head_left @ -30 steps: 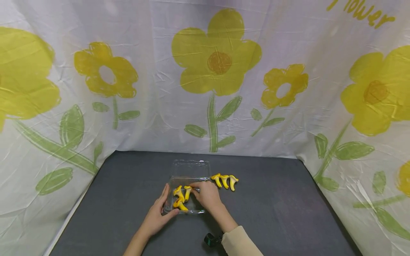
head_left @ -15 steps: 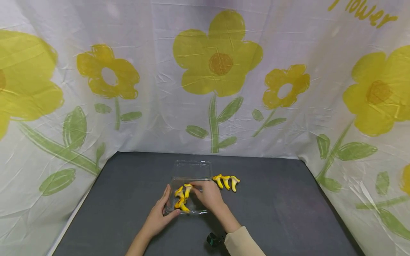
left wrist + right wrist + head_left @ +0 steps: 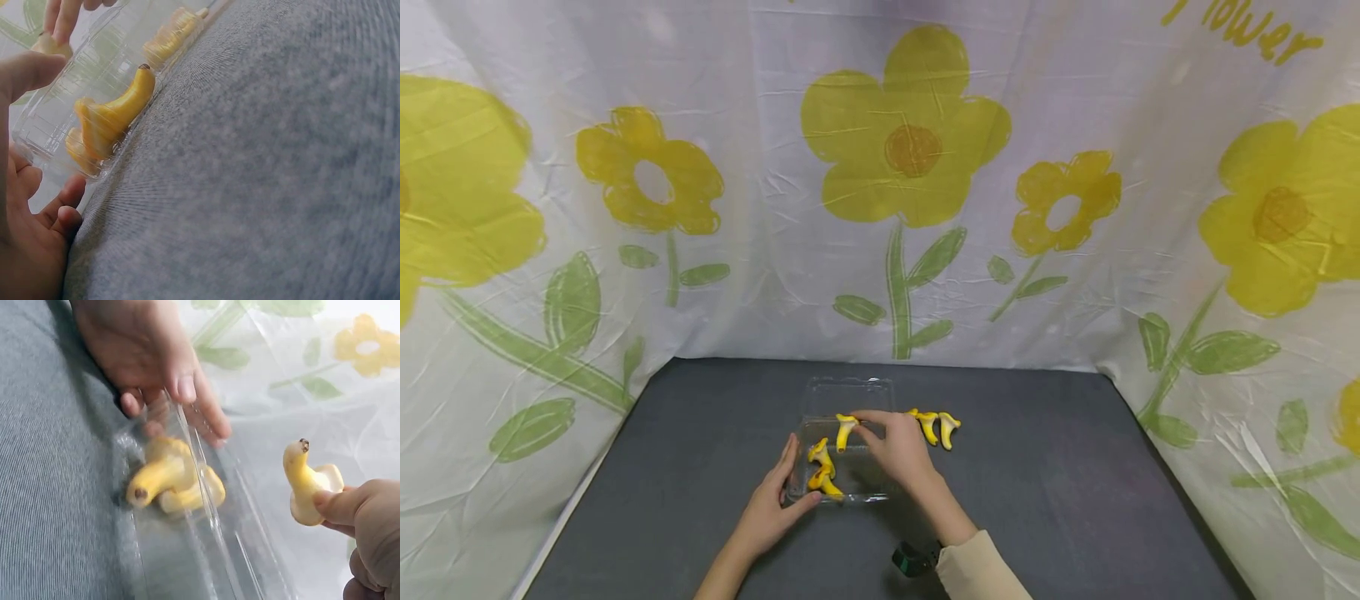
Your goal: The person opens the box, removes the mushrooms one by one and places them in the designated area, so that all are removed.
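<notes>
A yellow mushroom-shaped piece (image 3: 845, 432) is pinched by its cap between the thumb and fingers of my right hand (image 3: 901, 450). It is held above the clear plastic container (image 3: 874, 498), its narrow end pointing up in the right wrist view (image 3: 299, 478). Two similar yellow pieces (image 3: 822, 450) (image 3: 825, 482) lie against each other in the container's left part. My left hand (image 3: 762, 514) grips the container's near left corner, fingers along the left side and thumb at the near edge; the right wrist view shows this hand (image 3: 134, 347) around the container's end.
The container's clear lid (image 3: 848, 393) lies folded back behind it. Right of the container, three more yellow pieces (image 3: 950, 431) stand in a row, the leftmost partly hidden by my right hand. A black device (image 3: 912, 559) is near my right wrist. A flower-printed cloth (image 3: 760, 208) hangs behind the dark table.
My right hand has raised its yellow piece and shifted it towards the back, apart from the two others. My left hand has kept its place on the container.
</notes>
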The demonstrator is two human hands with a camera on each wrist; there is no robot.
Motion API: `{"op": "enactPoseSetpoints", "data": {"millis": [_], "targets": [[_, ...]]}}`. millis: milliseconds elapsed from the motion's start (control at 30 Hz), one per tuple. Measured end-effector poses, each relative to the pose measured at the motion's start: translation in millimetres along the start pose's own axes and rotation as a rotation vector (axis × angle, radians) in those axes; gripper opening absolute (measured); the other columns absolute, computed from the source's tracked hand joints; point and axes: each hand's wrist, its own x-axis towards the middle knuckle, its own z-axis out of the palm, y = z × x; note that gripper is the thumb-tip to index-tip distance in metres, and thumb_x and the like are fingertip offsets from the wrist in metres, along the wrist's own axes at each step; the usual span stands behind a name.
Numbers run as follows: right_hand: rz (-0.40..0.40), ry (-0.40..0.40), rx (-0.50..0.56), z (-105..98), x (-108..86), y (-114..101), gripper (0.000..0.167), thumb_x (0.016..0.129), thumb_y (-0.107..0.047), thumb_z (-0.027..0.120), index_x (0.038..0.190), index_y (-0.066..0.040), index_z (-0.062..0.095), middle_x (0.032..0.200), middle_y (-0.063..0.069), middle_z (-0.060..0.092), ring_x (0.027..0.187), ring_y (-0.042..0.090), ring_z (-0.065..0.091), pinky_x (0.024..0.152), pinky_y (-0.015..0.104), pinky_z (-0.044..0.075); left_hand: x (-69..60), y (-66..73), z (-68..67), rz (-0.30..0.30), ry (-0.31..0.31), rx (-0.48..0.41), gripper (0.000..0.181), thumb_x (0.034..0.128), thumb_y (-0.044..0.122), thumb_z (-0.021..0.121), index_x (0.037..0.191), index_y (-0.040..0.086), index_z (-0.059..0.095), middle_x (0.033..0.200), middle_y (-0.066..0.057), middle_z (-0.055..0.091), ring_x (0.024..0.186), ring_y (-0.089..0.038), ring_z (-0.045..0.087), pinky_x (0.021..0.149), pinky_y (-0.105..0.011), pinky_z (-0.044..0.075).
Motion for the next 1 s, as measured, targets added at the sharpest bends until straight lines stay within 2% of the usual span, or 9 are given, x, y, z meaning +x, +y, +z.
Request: {"op": "enactPoseSetpoints", "data": {"millis": [67, 167, 233, 300, 533, 600, 667, 833, 1000], "targets": [[0.01, 0.011, -0.002, -4, -2.5, 3, 0.024, 0.096, -0.017, 0.08, 0.12, -0.012, 0.083, 0.094, 0.005, 0.081, 0.04, -0.001, 0.017, 0.044, 0.021, 0.028, -0.1, -0.1, 0.7, 0.003, 0.004, -0.001, 0.102, 0.0926, 0.039, 0.083, 0.171, 0.017, 0.021, 0.153, -0.01, 0.05, 0.076, -0.011, 0.037, 0.065, -0.025, 0.036], [0.024, 0.032, -0.009, -10, -6.4, 10, 0.024, 0.095, -0.016, 0.081, 0.119, -0.012, 0.083, 0.072, 0.002, 0.073, 0.042, 0.0, 0.017, 0.044, 0.02, 0.025, -0.4, 0.3, 1.5, 0.007, 0.013, 0.004, 0.103, 0.0919, 0.038, 0.084, 0.171, 0.017, 0.022, 0.131, -0.006, 0.059, 0.074, -0.011, 0.036, 0.065, -0.025, 0.036], [0.019, 0.064, -0.013, -14, -9.0, 17, 0.024, 0.094, -0.015, 0.082, 0.118, -0.011, 0.083, 0.07, 0.002, 0.072, 0.043, -0.001, 0.018, 0.045, 0.021, 0.024, -0.6, 1.2, 1.7, 0.006, 0.016, 0.006, 0.103, 0.0916, 0.038, 0.084, 0.171, 0.017, 0.023, 0.117, -0.002, 0.058, 0.075, -0.01, 0.036, 0.065, -0.025, 0.036], [0.018, 0.094, -0.023, -19, -12.0, 24, 0.023, 0.093, -0.014, 0.083, 0.116, -0.01, 0.084, 0.078, 0.002, 0.076, 0.045, -0.001, 0.018, 0.047, 0.021, 0.024, -1.1, 2.4, 1.6, 0.003, 0.017, 0.01, 0.103, 0.0914, 0.038, 0.084, 0.171, 0.017, 0.023, 0.109, -0.001, 0.056, 0.075, -0.01, 0.036, 0.066, -0.025, 0.036], [0.027, 0.197, -0.094, -33, -25.6, 48, 0.022, 0.088, -0.014, 0.088, 0.109, -0.012, 0.086, 0.084, 0.0, 0.076, 0.059, 0.008, 0.043, 0.055, 0.023, 0.034, -1.1, 5.3, 0.5, -0.024, 0.002, 0.013, 0.103, 0.092, 0.039, 0.084, 0.172, 0.018, 0.021, 0.105, 0.0, 0.053, 0.076, -0.012, 0.036, 0.067, -0.025, 0.035], [0.035, 0.215, -0.099, -36, -30.3, 53, 0.022, 0.086, -0.013, 0.089, 0.108, -0.01, 0.086, 0.092, 0.003, 0.079, 0.059, 0.011, 0.046, 0.055, 0.023, 0.036, -1.0, 5.6, 0.2, -0.028, 0.0, 0.011, 0.103, 0.092, 0.039, 0.084, 0.172, 0.018, 0.021, 0.108, 0.0, 0.054, 0.076, -0.012, 0.036, 0.067, -0.025, 0.035], [0.049, 0.229, -0.1, -38, -34.9, 57, 0.022, 0.086, -0.011, 0.089, 0.107, -0.009, 0.086, 0.093, 0.003, 0.08, 0.056, 0.007, 0.044, 0.053, 0.023, 0.036, -0.9, 5.9, -0.1, -0.029, -0.001, 0.012, 0.104, 0.0921, 0.039, 0.083, 0.172, 0.018, 0.021, 0.109, -0.001, 0.055, 0.076, -0.012, 0.036, 0.066, -0.025, 0.035], [0.103, 0.227, -0.084, -42, -45.2, 67, 0.021, 0.088, -0.011, 0.088, 0.109, -0.008, 0.085, 0.074, 0.001, 0.073, 0.048, -0.003, 0.024, 0.048, 0.022, 0.029, -0.9, 6.4, -0.6, -0.024, -0.004, 0.016, 0.104, 0.0922, 0.039, 0.083, 0.172, 0.017, 0.02, 0.103, 0.0, 0.052, 0.075, -0.012, 0.035, 0.066, -0.025, 0.034], [0.125, 0.209, -0.06, -42, -54.6, 75, 0.021, 0.089, -0.012, 0.087, 0.109, -0.007, 0.085, 0.056, -0.004, 0.057, 0.046, -0.008, 0.02, 0.046, 0.021, 0.026, -1.7, 6.9, -0.5, -0.023, -0.002, 0.011, 0.104, 0.0921, 0.038, 0.084, 0.172, 0.015, 0.02, 0.109, -0.002, 0.055, 0.074, -0.013, 0.035, 0.065, -0.025, 0.034]]}}
